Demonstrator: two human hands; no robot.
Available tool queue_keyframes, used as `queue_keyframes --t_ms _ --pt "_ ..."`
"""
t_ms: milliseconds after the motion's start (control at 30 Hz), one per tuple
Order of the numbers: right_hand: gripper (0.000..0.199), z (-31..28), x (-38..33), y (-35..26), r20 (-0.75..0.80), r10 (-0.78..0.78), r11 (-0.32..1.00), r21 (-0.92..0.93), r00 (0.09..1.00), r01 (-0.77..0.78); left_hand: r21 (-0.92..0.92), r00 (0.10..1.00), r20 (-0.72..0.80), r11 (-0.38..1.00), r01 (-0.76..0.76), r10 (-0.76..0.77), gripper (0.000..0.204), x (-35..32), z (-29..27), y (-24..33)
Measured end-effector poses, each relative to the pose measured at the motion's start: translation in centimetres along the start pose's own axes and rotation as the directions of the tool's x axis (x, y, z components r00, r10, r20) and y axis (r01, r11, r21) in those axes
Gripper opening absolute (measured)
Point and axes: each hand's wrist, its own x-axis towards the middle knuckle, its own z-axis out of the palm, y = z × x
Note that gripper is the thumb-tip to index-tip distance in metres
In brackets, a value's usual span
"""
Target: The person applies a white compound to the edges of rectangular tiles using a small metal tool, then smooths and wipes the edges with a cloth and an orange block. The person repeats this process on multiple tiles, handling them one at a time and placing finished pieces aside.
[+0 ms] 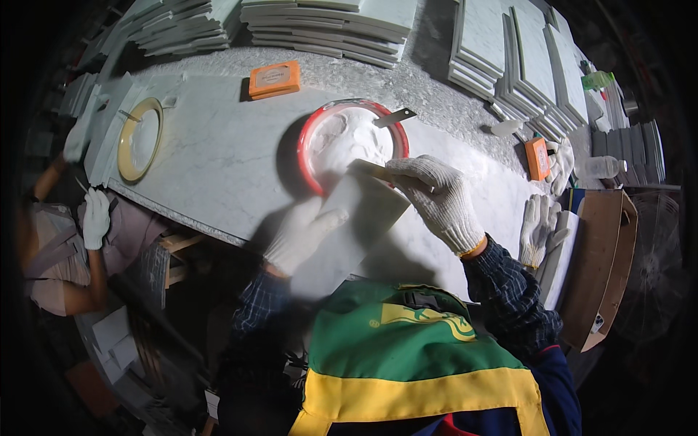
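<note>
My right hand [436,192], in a white knit glove, pinches a flat blade [371,171] like a putty knife. The blade lies between the near rim of the bowl and a pale marble tile [378,211]. Gripping the tile's left side is my left hand [302,232], also gloved and slightly blurred, its thumb over the top face. Just beyond both hands stands a red-rimmed bowl [302,149] filled with white paste [349,142]. A second metal blade [396,118] rests across the bowl's far right rim.
Stacks of tiles [327,33] line the back, with more tiles [520,62] at the right. Orange boxes [275,80], a spare glove [538,229] and a cardboard box [600,269] surround the marble worktop [218,160]. At left, a co-worker's gloved hand [95,218] is near a yellow bowl [125,156].
</note>
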Motion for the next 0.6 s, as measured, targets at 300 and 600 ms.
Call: queue_keyframes --t_ms 300,600 --pt "0.023 -1.0 -1.4 0.5 0.053 0.129 0.989 0.066 0.990 -0.133 -0.035 1.000 0.001 0.999 0.016 -0.016 0.031 0.1 0.2 -0.3" --pt "0.023 -0.9 -1.2 1.1 0.037 0.166 0.978 0.121 0.985 -0.169 -0.016 0.999 0.010 0.999 0.037 -0.036 0.032 0.0 0.1 0.3"
